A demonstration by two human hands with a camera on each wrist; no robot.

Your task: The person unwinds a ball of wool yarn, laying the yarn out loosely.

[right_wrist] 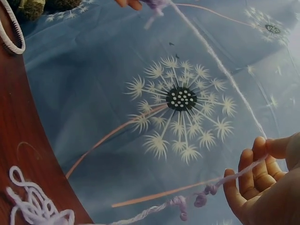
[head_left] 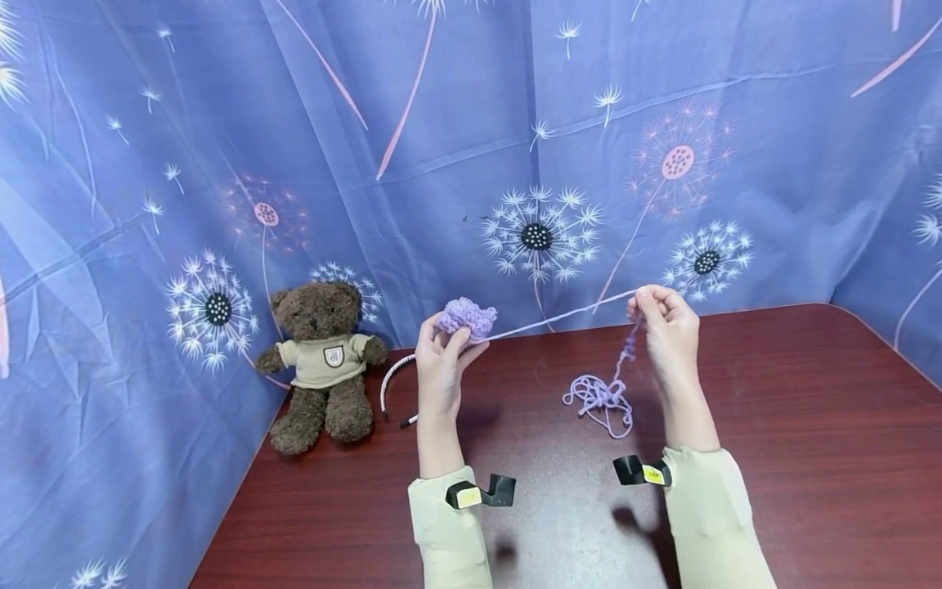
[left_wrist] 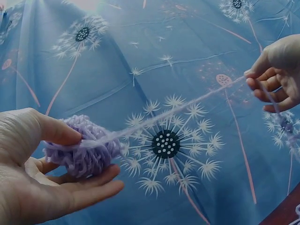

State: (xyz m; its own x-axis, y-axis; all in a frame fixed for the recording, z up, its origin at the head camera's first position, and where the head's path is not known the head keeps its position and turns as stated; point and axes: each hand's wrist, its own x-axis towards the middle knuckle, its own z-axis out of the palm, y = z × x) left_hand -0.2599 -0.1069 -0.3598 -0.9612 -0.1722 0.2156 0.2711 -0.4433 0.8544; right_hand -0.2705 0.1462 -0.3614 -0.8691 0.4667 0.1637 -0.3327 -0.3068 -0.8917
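Note:
A small bundle of lilac yarn (head_left: 468,318) is held in my left hand (head_left: 444,360), thumb on top and fingers beneath, as the left wrist view shows. From it a single strand (left_wrist: 187,104) runs taut up to my right hand (head_left: 668,331), which pinches it between thumb and forefinger. Past those fingers the yarn hangs down with small twisted knots (right_wrist: 200,199) in it. Its lower end lies as a loose tangle (head_left: 603,398) on the table. Both hands are raised above the table's far edge.
On the table (head_left: 559,523) at the left, a brown teddy bear (head_left: 321,368) in a pale shirt sits against the blue dandelion curtain (head_left: 456,164). A white headband (head_left: 390,378) with black tips lies beside it, partly behind my left hand.

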